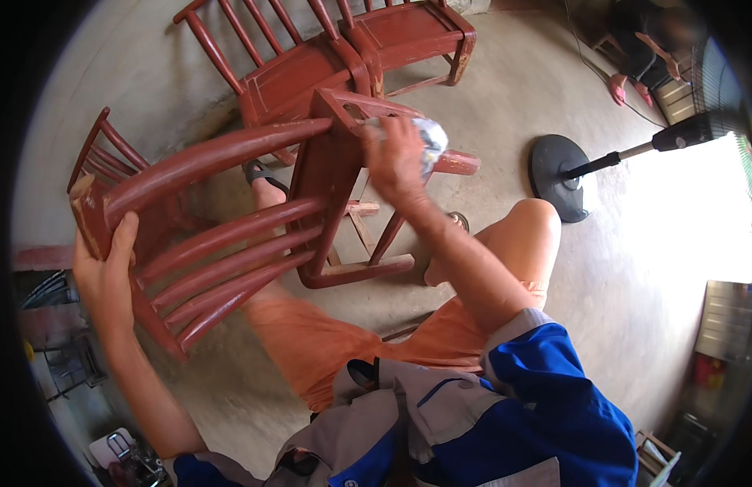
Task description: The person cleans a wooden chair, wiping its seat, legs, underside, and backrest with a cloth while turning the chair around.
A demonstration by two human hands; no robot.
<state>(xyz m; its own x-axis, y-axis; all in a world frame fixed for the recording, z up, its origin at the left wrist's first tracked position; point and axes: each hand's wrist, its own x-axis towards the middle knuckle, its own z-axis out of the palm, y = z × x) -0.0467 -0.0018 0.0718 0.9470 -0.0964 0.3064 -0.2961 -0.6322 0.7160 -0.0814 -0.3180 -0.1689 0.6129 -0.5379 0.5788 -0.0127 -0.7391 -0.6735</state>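
A red painted wooden chair (223, 157) lies tilted over on its side before me, its slatted back towards the left and its legs towards the right. At the left, my left hand (111, 268) grips the worn end of its top rail, the thumb on the near side. My right hand (397, 158) presses a crumpled pale cloth (432, 141) against the side of the seat frame, near a leg. The palm and part of the cloth are hidden under the fingers. Bare wood shows at the rail end and on some lower stretchers.
Two more red chairs (296, 73) (406, 30) stand by the wall at the top, and another chair (102, 146) at the left. A pedestal fan (558, 176) stands on the right. Beyond it a person in pink sandals (618, 88) bends down. Metal items (126, 450) lie at the lower left.
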